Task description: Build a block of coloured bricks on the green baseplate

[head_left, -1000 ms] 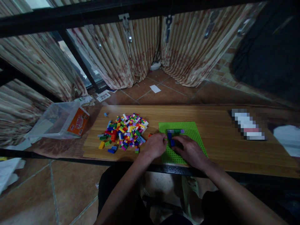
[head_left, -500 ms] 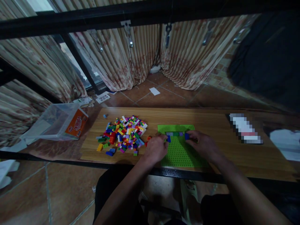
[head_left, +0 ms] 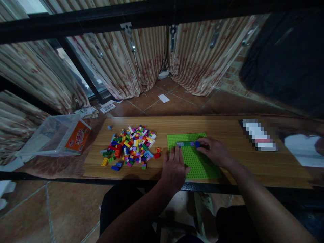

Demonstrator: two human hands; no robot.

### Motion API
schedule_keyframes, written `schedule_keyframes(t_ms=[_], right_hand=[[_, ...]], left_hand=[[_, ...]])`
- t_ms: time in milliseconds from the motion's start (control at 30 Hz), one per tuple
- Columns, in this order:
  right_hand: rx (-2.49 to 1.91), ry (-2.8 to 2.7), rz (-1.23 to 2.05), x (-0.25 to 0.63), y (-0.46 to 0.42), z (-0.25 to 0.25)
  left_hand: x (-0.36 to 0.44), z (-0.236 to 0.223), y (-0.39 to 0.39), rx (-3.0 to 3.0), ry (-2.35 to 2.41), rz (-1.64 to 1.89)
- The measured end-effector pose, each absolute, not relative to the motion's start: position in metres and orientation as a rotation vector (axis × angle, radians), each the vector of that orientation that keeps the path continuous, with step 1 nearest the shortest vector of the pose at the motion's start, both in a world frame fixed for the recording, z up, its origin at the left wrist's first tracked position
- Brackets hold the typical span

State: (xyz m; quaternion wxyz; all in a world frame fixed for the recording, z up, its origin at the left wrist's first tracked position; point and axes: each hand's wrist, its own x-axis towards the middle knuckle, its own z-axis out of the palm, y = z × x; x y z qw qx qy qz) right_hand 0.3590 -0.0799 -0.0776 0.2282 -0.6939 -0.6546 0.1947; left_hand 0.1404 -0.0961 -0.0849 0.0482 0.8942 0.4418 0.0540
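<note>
A green baseplate (head_left: 194, 165) lies on the wooden board near its front edge. Across the plate's far part runs a short row of bricks (head_left: 186, 143) in grey, green and purple. My right hand (head_left: 215, 153) reaches to the right end of that row, its fingertips pinched on a blue brick (head_left: 197, 144). My left hand (head_left: 174, 167) lies flat on the plate's left edge with fingers stretched out, holding nothing. A pile of many-coloured loose bricks (head_left: 130, 146) sits to the left of the plate.
A clear plastic box (head_left: 54, 136) with an orange label lies tipped at the far left. A blurred-out object (head_left: 259, 139) rests at the board's right. Curtains and a black metal frame stand behind; tiled floor lies below.
My left hand has flattened onto the plate's left edge. My right hand moved from the plate's middle to the right end of the brick row, carrying the blue brick.
</note>
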Motion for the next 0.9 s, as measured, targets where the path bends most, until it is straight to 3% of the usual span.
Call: schedule_keyframes(t_ms=[600, 900], right_hand=[[-1.765, -1.860, 0.663, 0.349, -0.091, -0.084], [-1.667, -1.771, 0.724, 0.297, -0.062, -0.059]], left_hand=[[0.139, -0.089, -0.103, 2.733, 1.318, 0.175], [0.146, -0.080, -0.115, 2.730, 1.404, 0.323]])
